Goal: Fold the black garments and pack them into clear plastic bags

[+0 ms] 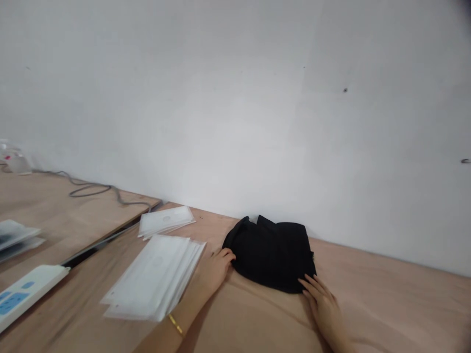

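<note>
A folded piece of black cloth (274, 252) lies on the wooden table against the wall, its lower edge curved and its top uneven. I cannot make out what kind of garment or item it is. At its left edge rests my left hand (221, 264), fingertips touching the cloth and the thumb hidden; a gold bracelet circles that wrist. My right hand (322, 299) is at the lower right corner, its fingers stretched out and slightly apart, tips on the fabric. Neither hand visibly grips the cloth.
Left of my left forearm lies a stack of clear plastic bags (154, 274), with a smaller stack (167, 219) behind it. A white power strip (31, 294) sits at the left, near a gap between tables. A grey cable (90, 189) runs along the wall.
</note>
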The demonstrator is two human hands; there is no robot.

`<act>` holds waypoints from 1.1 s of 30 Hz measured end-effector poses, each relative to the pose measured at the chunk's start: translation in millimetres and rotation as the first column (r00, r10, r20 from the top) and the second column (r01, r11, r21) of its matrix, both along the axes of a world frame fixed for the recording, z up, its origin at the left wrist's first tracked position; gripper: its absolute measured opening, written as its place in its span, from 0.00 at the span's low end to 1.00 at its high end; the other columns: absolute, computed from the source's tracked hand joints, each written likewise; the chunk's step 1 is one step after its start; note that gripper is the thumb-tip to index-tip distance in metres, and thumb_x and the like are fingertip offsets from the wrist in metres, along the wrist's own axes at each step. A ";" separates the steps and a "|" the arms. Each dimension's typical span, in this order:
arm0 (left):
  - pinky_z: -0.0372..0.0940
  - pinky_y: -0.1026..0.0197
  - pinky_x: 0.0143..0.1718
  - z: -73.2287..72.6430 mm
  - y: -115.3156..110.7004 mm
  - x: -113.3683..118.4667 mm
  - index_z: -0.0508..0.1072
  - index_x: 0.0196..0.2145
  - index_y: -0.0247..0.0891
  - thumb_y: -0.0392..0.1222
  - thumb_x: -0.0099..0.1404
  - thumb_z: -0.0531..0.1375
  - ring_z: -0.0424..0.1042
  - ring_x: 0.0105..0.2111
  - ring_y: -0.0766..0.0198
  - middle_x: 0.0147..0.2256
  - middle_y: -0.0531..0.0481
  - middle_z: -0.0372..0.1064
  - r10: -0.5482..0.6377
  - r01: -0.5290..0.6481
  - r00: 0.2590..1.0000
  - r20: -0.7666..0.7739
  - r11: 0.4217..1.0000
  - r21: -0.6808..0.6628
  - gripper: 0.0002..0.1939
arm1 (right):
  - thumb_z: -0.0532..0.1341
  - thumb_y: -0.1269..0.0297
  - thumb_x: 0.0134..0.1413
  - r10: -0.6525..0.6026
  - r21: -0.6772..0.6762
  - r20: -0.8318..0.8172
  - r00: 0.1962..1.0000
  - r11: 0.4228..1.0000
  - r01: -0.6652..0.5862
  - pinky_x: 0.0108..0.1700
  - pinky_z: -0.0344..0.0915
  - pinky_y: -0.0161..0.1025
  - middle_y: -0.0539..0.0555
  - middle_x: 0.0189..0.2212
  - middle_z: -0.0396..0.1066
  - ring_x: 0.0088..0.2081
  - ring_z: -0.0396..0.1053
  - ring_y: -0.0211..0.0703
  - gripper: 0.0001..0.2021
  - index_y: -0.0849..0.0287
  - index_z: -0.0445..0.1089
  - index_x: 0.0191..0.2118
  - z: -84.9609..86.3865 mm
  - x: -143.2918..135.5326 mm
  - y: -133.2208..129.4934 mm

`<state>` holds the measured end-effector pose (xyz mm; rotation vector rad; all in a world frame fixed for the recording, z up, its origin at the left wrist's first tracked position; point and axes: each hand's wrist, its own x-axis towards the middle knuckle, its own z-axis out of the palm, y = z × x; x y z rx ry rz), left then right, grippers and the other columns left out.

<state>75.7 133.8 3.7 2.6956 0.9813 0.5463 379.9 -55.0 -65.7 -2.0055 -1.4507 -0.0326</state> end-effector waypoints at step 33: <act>0.54 0.57 0.41 48.4 -6.3 -5.5 0.72 0.35 0.41 0.30 0.65 0.52 0.69 0.37 0.58 0.34 0.50 0.71 -0.171 0.184 0.969 -0.178 0.981 0.057 0.11 | 0.53 0.58 0.55 0.055 -0.023 0.270 0.961 0.998 -0.050 0.45 0.62 0.49 0.54 0.39 0.74 0.50 0.67 0.54 0.11 0.48 0.72 0.31 77.7 11.5 -30.6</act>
